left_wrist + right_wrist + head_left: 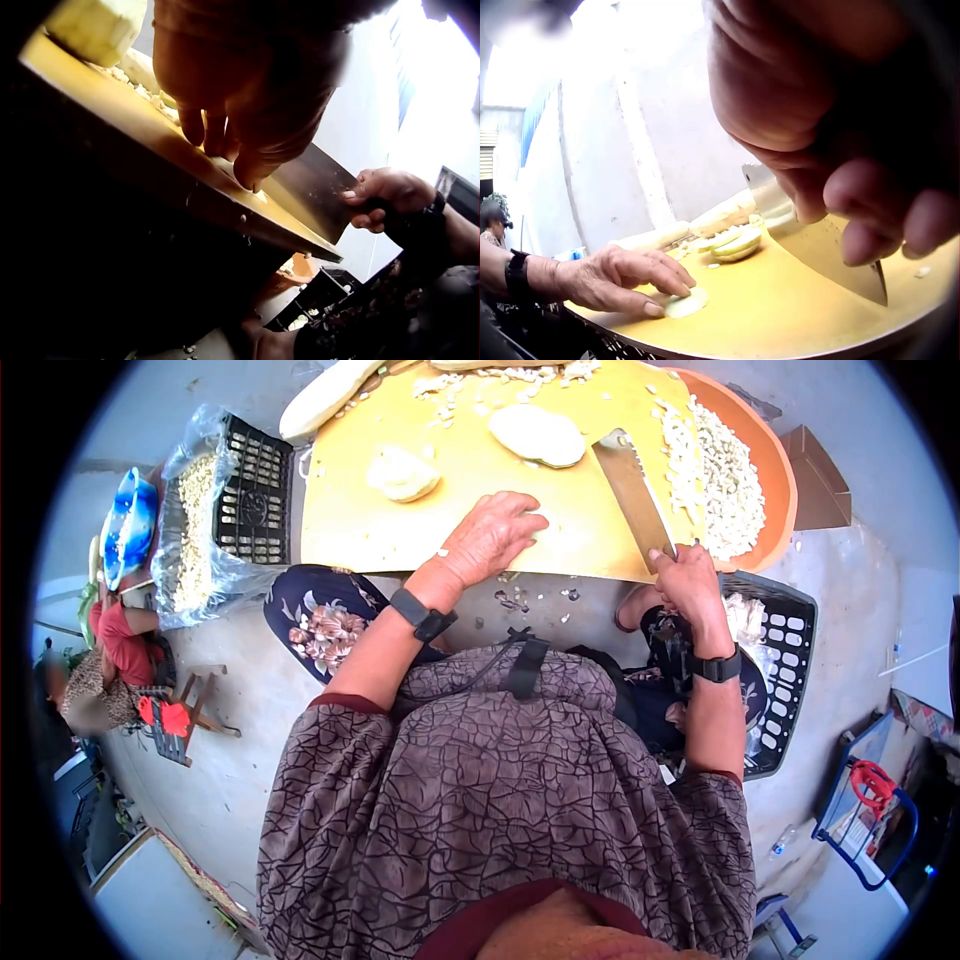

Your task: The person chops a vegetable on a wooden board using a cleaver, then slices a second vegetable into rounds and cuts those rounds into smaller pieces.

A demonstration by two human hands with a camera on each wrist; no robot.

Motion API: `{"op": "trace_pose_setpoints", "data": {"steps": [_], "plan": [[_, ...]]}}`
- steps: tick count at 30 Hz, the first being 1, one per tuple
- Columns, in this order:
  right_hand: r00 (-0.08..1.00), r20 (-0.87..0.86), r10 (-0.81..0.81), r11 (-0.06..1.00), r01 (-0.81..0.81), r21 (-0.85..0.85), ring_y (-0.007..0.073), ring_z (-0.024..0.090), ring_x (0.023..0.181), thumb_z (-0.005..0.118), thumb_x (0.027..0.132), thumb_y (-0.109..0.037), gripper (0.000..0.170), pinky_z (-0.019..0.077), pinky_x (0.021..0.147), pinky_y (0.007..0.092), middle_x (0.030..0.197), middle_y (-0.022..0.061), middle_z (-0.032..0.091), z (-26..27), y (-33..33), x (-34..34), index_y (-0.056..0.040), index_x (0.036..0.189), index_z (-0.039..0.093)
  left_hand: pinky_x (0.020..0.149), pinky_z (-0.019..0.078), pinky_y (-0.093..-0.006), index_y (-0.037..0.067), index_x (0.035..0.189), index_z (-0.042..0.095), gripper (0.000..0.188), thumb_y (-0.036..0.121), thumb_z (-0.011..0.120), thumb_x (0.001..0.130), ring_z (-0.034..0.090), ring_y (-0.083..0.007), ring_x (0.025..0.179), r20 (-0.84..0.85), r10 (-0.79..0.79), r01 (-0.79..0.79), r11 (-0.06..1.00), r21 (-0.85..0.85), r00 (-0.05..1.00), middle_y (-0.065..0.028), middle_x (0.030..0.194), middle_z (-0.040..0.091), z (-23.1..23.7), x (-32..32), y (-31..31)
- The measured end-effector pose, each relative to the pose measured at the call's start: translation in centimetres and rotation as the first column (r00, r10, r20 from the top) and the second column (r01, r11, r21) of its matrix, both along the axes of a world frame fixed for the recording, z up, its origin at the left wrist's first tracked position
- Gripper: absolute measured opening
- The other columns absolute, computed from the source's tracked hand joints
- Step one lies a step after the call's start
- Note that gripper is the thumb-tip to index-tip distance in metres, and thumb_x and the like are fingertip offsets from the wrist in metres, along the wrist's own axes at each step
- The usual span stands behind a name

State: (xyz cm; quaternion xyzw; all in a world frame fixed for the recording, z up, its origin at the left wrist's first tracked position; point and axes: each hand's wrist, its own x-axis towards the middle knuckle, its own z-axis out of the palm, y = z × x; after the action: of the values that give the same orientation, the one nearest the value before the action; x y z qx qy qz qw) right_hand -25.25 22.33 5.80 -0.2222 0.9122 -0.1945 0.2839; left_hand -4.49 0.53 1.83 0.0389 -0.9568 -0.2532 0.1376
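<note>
My right hand [688, 588] grips the handle end of a broad-bladed knife [632, 485], its blade reaching away from me over the yellow board [480, 475]. In the right wrist view the knife's edge stands close at the board. My left hand [490, 538] is low near the board's front edge, fingertips and thumb touching a thin pale slice [688, 302] that lies flat there. Beyond it rest a pale peeled gourd half [538, 435] and, to the left, a smaller pale chunk [403, 474]. Diced pieces [682, 460] lie along the board's right side.
An orange basin [782, 490] of diced pieces stands at the right, above a black crate [795, 660]. Whole pale gourds [325, 400] lie along the board's far side. At left are another black crate [255, 490], a plastic-lined container of pieces [195, 530] and a seated person [115, 650].
</note>
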Motion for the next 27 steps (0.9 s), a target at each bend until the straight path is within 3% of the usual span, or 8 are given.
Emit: {"op": "trace_pose_setpoints", "data": {"steps": [5,7,10,12,16,27], "plan": [[0.997,-0.071,-0.008,1.000,0.007,-0.015,0.0451,0.065,0.082,0.064,0.087,-0.028,0.036,0.0514,0.076,0.0458,0.083,0.0288,0.067,-0.4,0.2,0.1,0.0083,0.089,0.068,0.098,0.0446,-0.0414,0.008,0.108,0.066,0.029,0.007,0.070,0.079,0.057,-0.0310,0.111,-0.109,0.054,-0.053,0.998,0.016,0.993,-0.0121,0.114,0.061,-0.9,0.3,0.7],[0.980,-0.191,0.051,0.996,-0.063,-0.060,0.0451,0.065,0.079,0.064,0.087,-0.026,0.035,0.0515,0.073,0.0462,0.081,0.0289,0.066,1.6,0.1,2.0,0.0086,0.087,0.068,0.096,0.0452,-0.0410,0.007,0.105,0.066,0.026,0.008,0.069,0.080,0.057,-0.0303,0.108,-0.125,0.063,-0.063,0.998,0.003,0.990,-0.0113,0.110,0.061,-1.1,0.5,0.9],[1.000,-0.025,-0.004,0.984,-0.001,-0.181,0.0393,0.065,0.065,0.064,0.089,-0.026,0.031,0.0510,0.065,0.0427,0.068,0.0257,0.063,3.1,0.0,4.1,0.0054,0.086,0.068,0.093,0.0458,-0.0400,0.007,0.102,0.066,0.021,0.008,0.068,0.081,0.058,-0.0284,0.104,-0.182,0.093,-0.094,0.996,0.002,0.979,-0.0096,0.104,0.061,-1.5,1.0,1.3],[0.992,-0.081,0.093,0.950,-0.113,-0.291,0.0360,0.063,0.059,0.063,0.091,-0.025,0.031,0.0500,0.061,0.0416,0.062,0.0223,0.061,3.5,-0.1,5.9,0.0041,0.084,0.068,0.091,0.0461,-0.0392,0.007,0.100,0.067,0.019,0.008,0.066,0.081,0.059,-0.0270,0.102,-0.208,0.089,-0.095,0.995,-0.020,0.974,-0.0084,0.101,0.062,-1.8,1.2,1.5],[0.914,-0.262,0.309,0.935,-0.342,-0.093,0.0386,0.063,0.062,0.064,0.091,-0.026,0.028,0.0504,0.060,0.0447,0.061,0.0206,0.061,3.8,-0.4,7.3,0.0015,0.088,0.068,0.089,0.0467,-0.0374,0.007,0.098,0.067,0.018,0.007,0.064,0.081,0.060,-0.0249,0.099,-0.238,0.075,-0.094,0.993,-0.071,0.968,-0.0066,0.098,0.062,-1.7,1.2,1.5],[0.863,-0.232,0.449,0.890,-0.455,0.029,0.0412,0.062,0.062,0.067,0.087,-0.023,0.025,0.0504,0.061,0.0476,0.062,0.0227,0.060,4.5,-1.6,8.0,0.0007,0.082,0.069,0.088,0.0484,-0.0353,0.006,0.097,0.067,0.019,0.006,0.063,0.078,0.060,-0.0249,0.097,-0.251,0.085,-0.103,0.993,-0.060,0.964,-0.0064,0.095,0.063,-1.9,1.3,1.5]]}}
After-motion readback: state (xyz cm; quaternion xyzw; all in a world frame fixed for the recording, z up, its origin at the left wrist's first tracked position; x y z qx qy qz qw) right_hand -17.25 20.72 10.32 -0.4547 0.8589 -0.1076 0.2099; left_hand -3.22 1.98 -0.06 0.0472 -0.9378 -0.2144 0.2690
